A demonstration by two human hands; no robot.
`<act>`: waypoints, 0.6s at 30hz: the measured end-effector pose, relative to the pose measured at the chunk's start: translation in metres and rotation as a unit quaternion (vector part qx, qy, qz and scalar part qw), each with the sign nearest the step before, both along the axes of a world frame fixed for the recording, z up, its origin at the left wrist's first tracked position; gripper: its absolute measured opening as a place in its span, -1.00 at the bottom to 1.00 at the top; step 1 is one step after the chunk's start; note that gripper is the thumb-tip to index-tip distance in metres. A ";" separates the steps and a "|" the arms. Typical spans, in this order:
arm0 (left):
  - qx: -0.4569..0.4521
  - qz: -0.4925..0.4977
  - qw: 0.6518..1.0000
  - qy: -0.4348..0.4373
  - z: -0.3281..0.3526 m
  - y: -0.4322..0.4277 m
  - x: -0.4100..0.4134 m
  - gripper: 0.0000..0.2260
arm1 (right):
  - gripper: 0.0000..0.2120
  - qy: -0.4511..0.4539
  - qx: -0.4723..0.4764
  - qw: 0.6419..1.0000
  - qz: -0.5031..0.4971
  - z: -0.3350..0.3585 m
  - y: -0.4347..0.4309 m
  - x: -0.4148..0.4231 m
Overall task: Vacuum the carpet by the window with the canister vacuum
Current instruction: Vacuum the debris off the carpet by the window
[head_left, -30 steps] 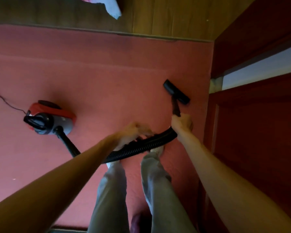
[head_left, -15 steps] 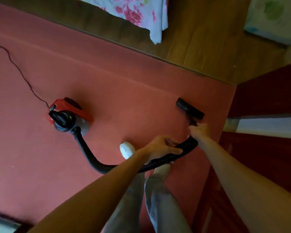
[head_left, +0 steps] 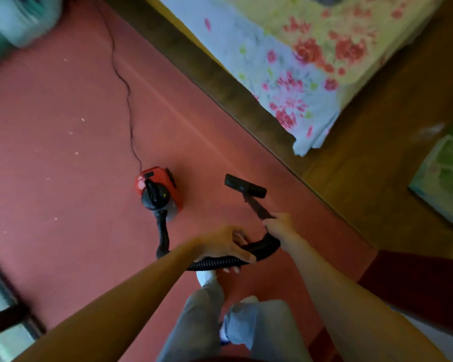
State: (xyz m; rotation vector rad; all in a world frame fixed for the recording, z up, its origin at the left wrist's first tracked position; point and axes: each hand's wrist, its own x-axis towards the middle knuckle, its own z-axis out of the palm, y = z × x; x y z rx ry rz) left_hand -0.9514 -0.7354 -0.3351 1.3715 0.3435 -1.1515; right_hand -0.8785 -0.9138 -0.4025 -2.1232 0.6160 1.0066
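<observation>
A small red and black canister vacuum (head_left: 157,190) sits on the red carpet (head_left: 63,158). Its black ribbed hose (head_left: 162,236) curves from the canister toward me. My left hand (head_left: 224,245) grips the hose near its upper end. My right hand (head_left: 281,227) grips the wand (head_left: 258,208) just above the hose. The black floor nozzle (head_left: 245,189) rests on the carpet ahead of my right hand, to the right of the canister.
The power cord (head_left: 127,97) trails from the canister to the far left. A bed with a floral sheet (head_left: 285,74) and wooden frame (head_left: 220,82) borders the carpet on the right. A window frame (head_left: 5,317) is at lower left, dark red furniture (head_left: 416,283) at right. Pale crumbs dot the carpet.
My view has swung left and away from the red furniture, bringing the bed and the window frame into sight. Both hands keep their hold; the nozzle now lies nearer the canister.
</observation>
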 end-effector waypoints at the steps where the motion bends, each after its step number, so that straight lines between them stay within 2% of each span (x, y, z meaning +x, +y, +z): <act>1: 0.007 0.013 1.000 -0.008 0.005 0.010 0.000 -0.68 | -0.83 -0.006 0.005 1.000 0.021 0.006 0.014 0.006; 7: 0.022 0.116 0.993 -0.016 0.018 0.038 -0.006 -0.55 | -0.79 -0.044 0.005 0.984 0.173 0.019 0.068 0.041; 11: 0.023 0.181 0.983 -0.016 0.028 0.033 -0.001 -0.55 | -0.78 -0.074 0.009 0.963 0.258 0.032 0.084 0.065; 14: 0.066 0.206 0.975 -0.039 0.036 0.025 0.013 -0.55 | -0.86 -0.072 0.000 0.947 0.313 0.041 0.090 0.087; 18: 0.126 0.233 0.962 -0.062 0.051 0.010 0.031 -0.59 | -0.85 -0.062 -0.012 0.925 0.375 0.056 0.096 0.115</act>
